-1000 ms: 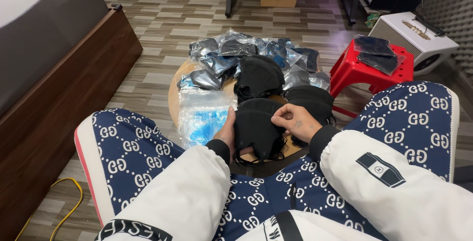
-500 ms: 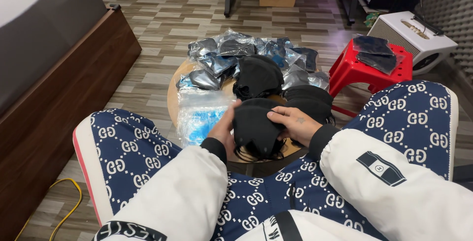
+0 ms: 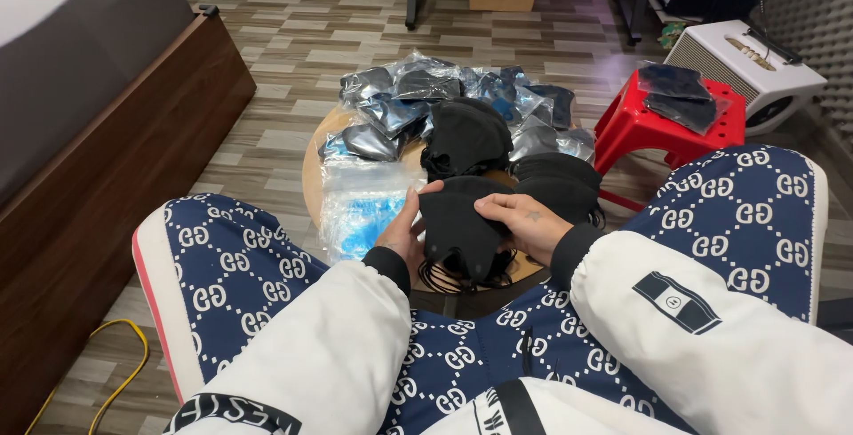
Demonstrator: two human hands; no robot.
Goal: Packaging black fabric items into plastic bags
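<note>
We gripped a black mask point(image 3: 458, 222) between both hands — left hand point(image 3: 404, 235) at its edge, right hand point(image 3: 526, 223) pinching the other side — clear bags point(image 3: 355, 213) just left.

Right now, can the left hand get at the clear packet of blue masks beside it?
Probably yes. The left hand grips the black mask right beside the clear packet, nothing lying between them, though it would need to let go first.

Both hands grip a black face mask point(image 3: 458, 226) over a small round wooden table point(image 3: 313, 177): the left hand point(image 3: 404, 232) on its left edge, the right hand point(image 3: 526, 223) on its right. Farther off lie plastic-wrapped masks point(image 3: 400, 111); at right stands a red stool point(image 3: 635, 124).
</note>
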